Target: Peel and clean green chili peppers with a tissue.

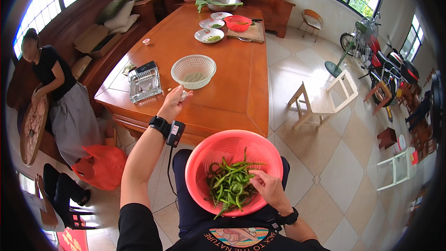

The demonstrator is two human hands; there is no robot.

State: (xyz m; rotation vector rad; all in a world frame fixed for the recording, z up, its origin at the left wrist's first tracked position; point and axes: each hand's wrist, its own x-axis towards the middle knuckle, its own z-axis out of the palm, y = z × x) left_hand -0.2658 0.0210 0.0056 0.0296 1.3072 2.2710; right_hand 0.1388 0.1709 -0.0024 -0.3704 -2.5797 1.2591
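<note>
A red plastic colander rests on my lap, holding a heap of green chili peppers. My right hand is at the heap's right side, fingers bent at the peppers; whether one is pinched is unclear. Over the near edge of the wooden table, my left hand has a small crumpled white thing at its fingers, probably tissue. Just beyond that hand stands a white plastic basket with no peppers visible in it. A glass ashtray lies left of the basket, beside a black case.
Farther along the wooden table are plates with chopped greens, a red basket, a cutting board and a steel basin. A person holds a round tray at left, near a red plastic bag. A wooden chair stands right.
</note>
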